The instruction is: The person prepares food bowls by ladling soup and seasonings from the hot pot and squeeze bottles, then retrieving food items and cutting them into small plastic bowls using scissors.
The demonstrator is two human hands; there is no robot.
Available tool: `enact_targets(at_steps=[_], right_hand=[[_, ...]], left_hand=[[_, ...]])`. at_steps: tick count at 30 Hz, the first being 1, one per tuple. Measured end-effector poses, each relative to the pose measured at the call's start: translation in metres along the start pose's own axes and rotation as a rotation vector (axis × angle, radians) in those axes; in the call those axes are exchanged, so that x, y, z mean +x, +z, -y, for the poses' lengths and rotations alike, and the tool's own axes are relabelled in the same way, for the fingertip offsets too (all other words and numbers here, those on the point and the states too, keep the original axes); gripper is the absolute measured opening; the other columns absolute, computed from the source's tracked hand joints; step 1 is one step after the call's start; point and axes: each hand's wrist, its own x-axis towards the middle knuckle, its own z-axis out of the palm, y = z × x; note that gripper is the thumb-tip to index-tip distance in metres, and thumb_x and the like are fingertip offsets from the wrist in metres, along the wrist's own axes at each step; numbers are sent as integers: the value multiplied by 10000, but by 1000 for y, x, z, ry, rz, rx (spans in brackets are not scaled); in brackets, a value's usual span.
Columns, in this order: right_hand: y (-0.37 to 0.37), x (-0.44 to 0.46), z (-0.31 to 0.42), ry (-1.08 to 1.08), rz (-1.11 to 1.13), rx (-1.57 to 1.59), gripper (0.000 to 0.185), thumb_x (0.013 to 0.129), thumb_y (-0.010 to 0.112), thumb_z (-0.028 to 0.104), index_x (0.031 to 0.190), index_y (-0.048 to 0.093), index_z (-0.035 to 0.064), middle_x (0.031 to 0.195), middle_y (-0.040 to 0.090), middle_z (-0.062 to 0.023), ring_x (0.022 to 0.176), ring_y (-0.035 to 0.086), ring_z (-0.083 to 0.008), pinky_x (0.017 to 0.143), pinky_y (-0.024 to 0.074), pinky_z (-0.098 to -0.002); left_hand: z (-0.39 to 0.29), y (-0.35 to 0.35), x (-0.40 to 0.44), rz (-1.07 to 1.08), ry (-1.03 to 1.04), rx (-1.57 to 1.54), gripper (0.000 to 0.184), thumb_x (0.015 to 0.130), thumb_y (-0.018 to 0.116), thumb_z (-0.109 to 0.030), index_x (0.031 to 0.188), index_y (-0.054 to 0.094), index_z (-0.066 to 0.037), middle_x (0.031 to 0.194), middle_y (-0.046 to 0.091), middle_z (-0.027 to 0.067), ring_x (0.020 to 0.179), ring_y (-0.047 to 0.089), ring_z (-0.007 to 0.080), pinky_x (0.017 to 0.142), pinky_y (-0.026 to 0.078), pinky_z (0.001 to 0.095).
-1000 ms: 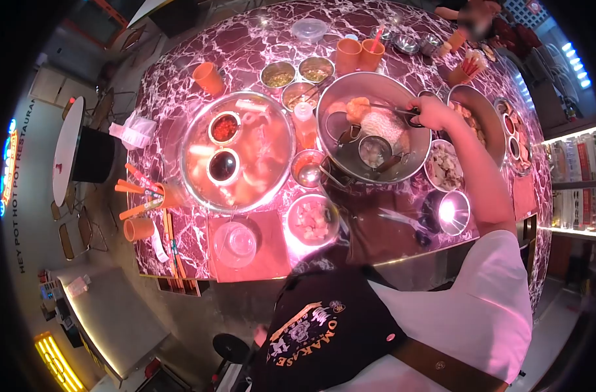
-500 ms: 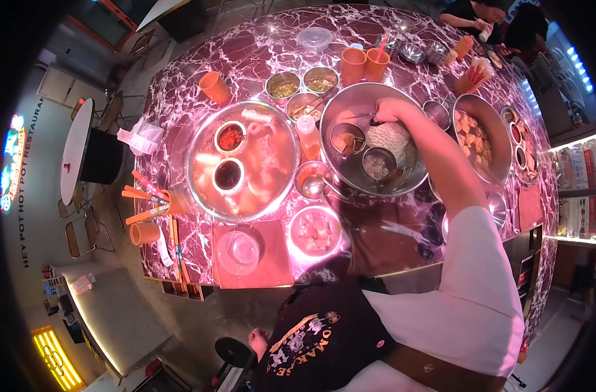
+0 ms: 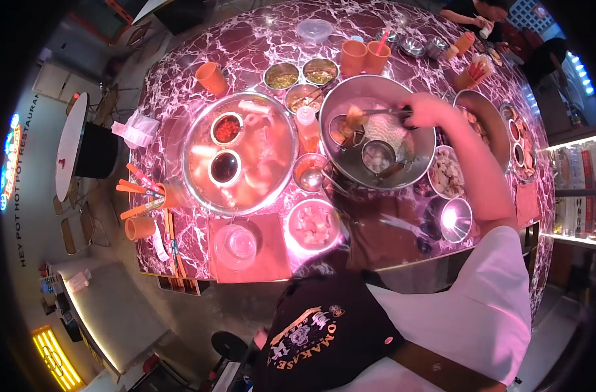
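My right hand (image 3: 428,110) is over the right rim of a large metal pot (image 3: 419,171), closed on dark tongs (image 3: 391,112). The tongs reach left across the pot, with a brownish piece of food (image 3: 355,116) at their tips. Below them a pale, noodle-like mass (image 3: 394,134) lies in the pot. Two small metal cups stand in it: a left cup (image 3: 338,132) under the tong tips and a front cup (image 3: 379,157) with pale pieces inside. Beside the apron (image 3: 311,346), a small part of what seems my left hand (image 3: 261,337) shows; its fingers cannot be made out.
Left of the pot stand a squeeze bottle (image 3: 308,134) and a wide tray (image 3: 187,163) of food. In front are a bowl of pale cubes (image 3: 313,224) and a clear bowl (image 3: 235,247). Another pot (image 3: 500,130) stands right. A person (image 3: 484,16) is at the far corner.
My right hand has moved right and slightly down from above the noodle-like mass. A brownish piece of food now shows lifted at the tong tips. The view has shifted slightly.
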Motion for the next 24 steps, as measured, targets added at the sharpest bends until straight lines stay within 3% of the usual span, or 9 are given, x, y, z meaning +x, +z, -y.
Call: enact_targets(at_steps=[6, 8, 9, 11, 12, 13, 14, 18, 24], right_hand=[[21, 28, 54, -73, 65, -362, 454, 706, 711, 286, 1126, 692, 116, 988, 716, -122, 949, 689, -288, 791, 550, -397], [21, 34, 69, -85, 115, -434, 437, 710, 714, 287, 1121, 705, 139, 996, 721, -100, 957, 693, -261, 783, 552, -387], [16, 34, 77, -124, 148, -465, 507, 669, 749, 299, 1144, 683, 134, 976, 712, -118, 945, 692, -266, 786, 546, -388], [31, 45, 68, -238, 133, -500, 518, 628, 794, 312, 1108, 706, 138, 910, 714, -135, 906, 701, -274, 783, 540, -384], [41, 50, 67, -227, 134, -489, 518, 628, 794, 312, 1108, 706, 138, 910, 714, -135, 906, 701, -274, 783, 540, -384], [47, 54, 70, -264, 149, -505, 458, 630, 794, 299, 1053, 727, 138, 885, 717, -135, 891, 703, -278, 777, 542, -396], [55, 57, 70, -298, 164, -521, 399, 632, 795, 286, 999, 748, 138, 860, 720, -134, 876, 706, -282, 771, 543, -408], [109, 92, 45, -279, 32, -363, 219, 779, 681, 178, 981, 767, 161, 925, 735, -77, 914, 703, -251, 765, 552, -413], [29, 40, 50, -174, 151, -568, 218, 776, 689, 189, 978, 765, 159, 992, 742, -58, 949, 705, -231, 763, 549, -391]], left_hand=[[-89, 21, -12, 28, 113, -283, 106, 963, 578, -195, 948, 560, -92, 737, 593, 34, 606, 572, 143, 477, 410, 256], [-105, 19, -15, -18, 133, -284, 166, 959, 608, -211, 958, 578, -47, 776, 610, 63, 701, 589, 184, 649, 520, 361], [-107, 19, -16, -14, 141, -273, 166, 959, 608, -211, 958, 578, -47, 776, 610, 63, 701, 589, 184, 649, 520, 361], [-98, 16, -20, 3, 157, -307, 101, 968, 581, -206, 947, 558, -111, 771, 602, 38, 608, 566, 130, 457, 389, 240], [-86, 12, -16, -2, 158, -181, 94, 970, 580, -212, 952, 555, -123, 770, 597, 33, 607, 562, 136, 462, 398, 251], [-51, -8, 18, 233, 128, -210, 107, 976, 576, -232, 954, 555, -130, 766, 593, 36, 599, 558, 150, 469, 407, 262], [-31, -17, 33, 285, 153, -145, 108, 977, 576, -233, 954, 555, -130, 766, 593, 37, 599, 559, 150, 470, 408, 263], [-10, -10, 28, 142, 93, 119, 112, 978, 575, -237, 952, 555, -131, 766, 593, 38, 603, 559, 152, 475, 412, 266], [-26, -7, 29, 149, 77, 171, 118, 981, 573, -244, 950, 555, -131, 767, 593, 40, 607, 560, 154, 482, 418, 270]])
